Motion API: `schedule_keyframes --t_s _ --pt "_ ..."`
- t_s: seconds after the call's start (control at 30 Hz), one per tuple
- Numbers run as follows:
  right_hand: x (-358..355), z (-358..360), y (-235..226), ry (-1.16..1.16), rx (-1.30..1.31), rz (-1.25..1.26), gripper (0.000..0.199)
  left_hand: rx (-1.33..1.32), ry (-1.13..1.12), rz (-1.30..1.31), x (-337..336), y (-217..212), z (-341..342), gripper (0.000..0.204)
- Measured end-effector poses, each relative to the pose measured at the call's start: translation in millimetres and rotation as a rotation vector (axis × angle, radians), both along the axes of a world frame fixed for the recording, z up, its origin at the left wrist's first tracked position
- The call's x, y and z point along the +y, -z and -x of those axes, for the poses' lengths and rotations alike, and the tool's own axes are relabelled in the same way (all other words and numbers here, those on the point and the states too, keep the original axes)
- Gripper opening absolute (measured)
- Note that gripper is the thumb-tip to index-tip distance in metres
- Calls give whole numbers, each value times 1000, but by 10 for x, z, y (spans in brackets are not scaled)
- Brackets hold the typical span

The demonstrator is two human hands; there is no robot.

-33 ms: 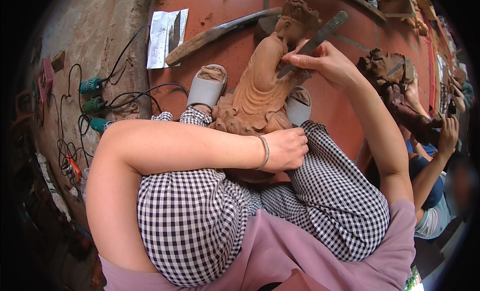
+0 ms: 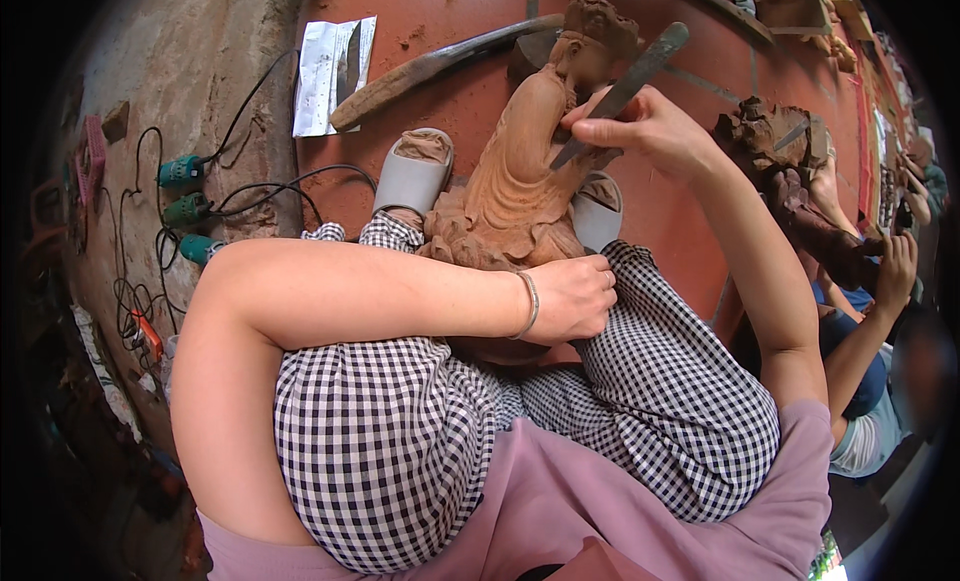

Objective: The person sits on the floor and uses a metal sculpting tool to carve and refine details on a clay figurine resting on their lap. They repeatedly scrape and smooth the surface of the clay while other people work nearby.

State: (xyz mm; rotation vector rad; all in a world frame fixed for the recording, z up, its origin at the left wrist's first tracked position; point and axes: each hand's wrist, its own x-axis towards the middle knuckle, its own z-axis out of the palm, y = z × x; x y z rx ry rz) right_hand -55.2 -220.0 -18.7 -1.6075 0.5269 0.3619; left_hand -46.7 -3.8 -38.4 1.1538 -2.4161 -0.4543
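A carved brown wooden statue [image 2: 510,166] of a seated figure with a tall headdress stands between my feet, its rough base close to my shins. My right hand [image 2: 650,131] is closed on a flat grey metal file [image 2: 640,71], held slantwise. The file's narrow lower end touches or lies very near the statue's front folds, below its chest. Beside the base, against my right trouser leg, my left hand [image 2: 572,299] rests with fingers curled down. Its fingertips are hidden, so what they grip is unclear.
A long curved wooden-handled tool [image 2: 440,69] and a white paper sheet [image 2: 328,81] lie on the red tiles. Green power tools [image 2: 183,171] with black cords sit at the left. Rightward, a co-worker's hand [image 2: 897,266] is near a dark carved piece [image 2: 815,221].
The file's lower end has slid slightly down and left along the statue's front, with my right hand shifting a little. My left hand and the statue stay put.
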Motion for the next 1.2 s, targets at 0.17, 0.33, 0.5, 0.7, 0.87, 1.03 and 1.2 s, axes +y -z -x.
schedule_keyframes --t_s 0.17,0.33,0.5,0.7,0.87,1.03,1.2 --pt "-125 -33 52 -75 181 71 30 18 -1 21 -14 16 14 15" --pt "-99 21 10 44 -34 -2 26 16 11 17 -18 15 7 16" --pt "-117 -59 -74 -165 86 121 28 9 2 5 -1 12 2 15" --pt "-155 -51 97 71 -34 41 30 28 13 15 -19 20 10 15" --pt "-201 -81 -23 -161 -2 63 26 24 8 -11 -3 2 -21 16" --pt "-425 -20 359 -72 39 162 38 31 17 7 -30 -7 12 16" --pt "-327 -106 240 -89 26 68 40 21 3 1 -12 -12 -6 15"
